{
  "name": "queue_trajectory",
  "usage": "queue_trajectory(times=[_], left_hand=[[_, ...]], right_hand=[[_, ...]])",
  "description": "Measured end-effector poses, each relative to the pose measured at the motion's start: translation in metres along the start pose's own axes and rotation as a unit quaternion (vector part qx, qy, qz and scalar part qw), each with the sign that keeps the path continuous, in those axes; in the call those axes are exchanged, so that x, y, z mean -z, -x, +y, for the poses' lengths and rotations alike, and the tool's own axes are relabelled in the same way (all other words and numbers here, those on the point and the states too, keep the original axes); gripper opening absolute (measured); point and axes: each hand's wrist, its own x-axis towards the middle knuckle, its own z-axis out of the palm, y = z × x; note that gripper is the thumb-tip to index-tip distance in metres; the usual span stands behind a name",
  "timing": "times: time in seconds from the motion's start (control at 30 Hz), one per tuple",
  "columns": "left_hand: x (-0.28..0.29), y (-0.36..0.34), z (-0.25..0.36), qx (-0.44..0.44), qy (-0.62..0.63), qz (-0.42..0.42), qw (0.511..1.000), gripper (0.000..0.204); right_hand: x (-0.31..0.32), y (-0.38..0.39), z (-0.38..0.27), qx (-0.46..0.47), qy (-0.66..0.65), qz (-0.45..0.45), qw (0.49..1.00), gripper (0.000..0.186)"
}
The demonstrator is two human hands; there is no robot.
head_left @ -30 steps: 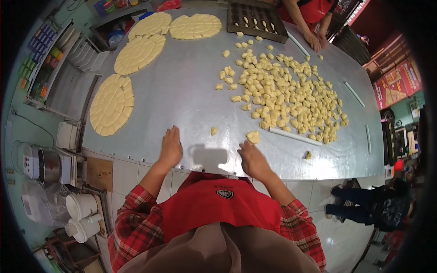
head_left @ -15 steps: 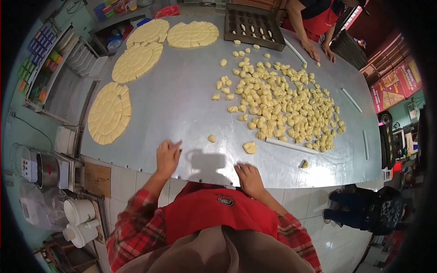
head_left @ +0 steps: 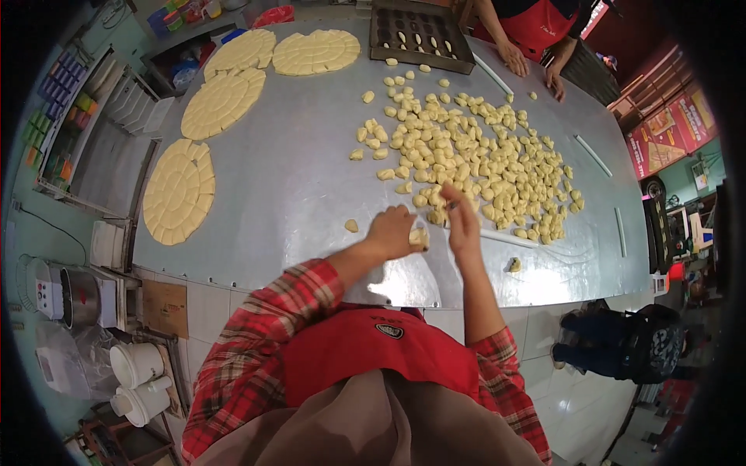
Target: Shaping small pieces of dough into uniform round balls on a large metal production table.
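Observation:
My left hand (head_left: 392, 233) is curled at the near side of the table, its fingers closed on a pale yellow dough piece (head_left: 419, 238). To its right, my right hand (head_left: 465, 225) is raised over the near edge of the dough-ball pile (head_left: 489, 159), fingers extended and apart. Nothing shows in it. A white rod (head_left: 509, 238) lies along the pile's near edge, its left end behind my right hand. One small dough ball (head_left: 351, 225) sits left of my left hand. A dough piece with dark filling (head_left: 515, 265) lies to the right.
Scored dough rounds (head_left: 179, 192) line the metal table's (head_left: 272, 179) left side. At the far edge stands a dark baking tray (head_left: 422, 35) with dough pieces. A co-worker's hands (head_left: 555, 81) rest at the far right, near more white rods (head_left: 593, 155).
Both hands have moved forward. The left went right and closed on the larger dough piece; the right rose toward the pile. The view has shifted slightly, and the co-worker's hands have spread apart.

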Motion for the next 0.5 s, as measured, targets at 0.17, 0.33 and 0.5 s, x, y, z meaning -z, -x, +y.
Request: queue_trajectory(times=[0.17, 0.33, 0.5], left_hand=[[-0.048, 0.009, -0.026, -0.035, 0.194, -0.019, 0.98, 0.019], [-0.029, 0.07, -0.055, 0.059, 0.566, 0.136, 0.811, 0.037], [0.052, 0.176, -0.071, 0.154, 0.56, 0.002, 0.814, 0.027]], right_hand=[[-0.023, 0.028, -0.009, 0.076, 0.119, -0.102, 0.985, 0.032], [-0.055, 0.029, -0.049, 0.175, 0.208, -0.279, 0.921, 0.056], [-0.134, 0.037, -0.065, 0.342, 0.16, -0.408, 0.831, 0.06]])
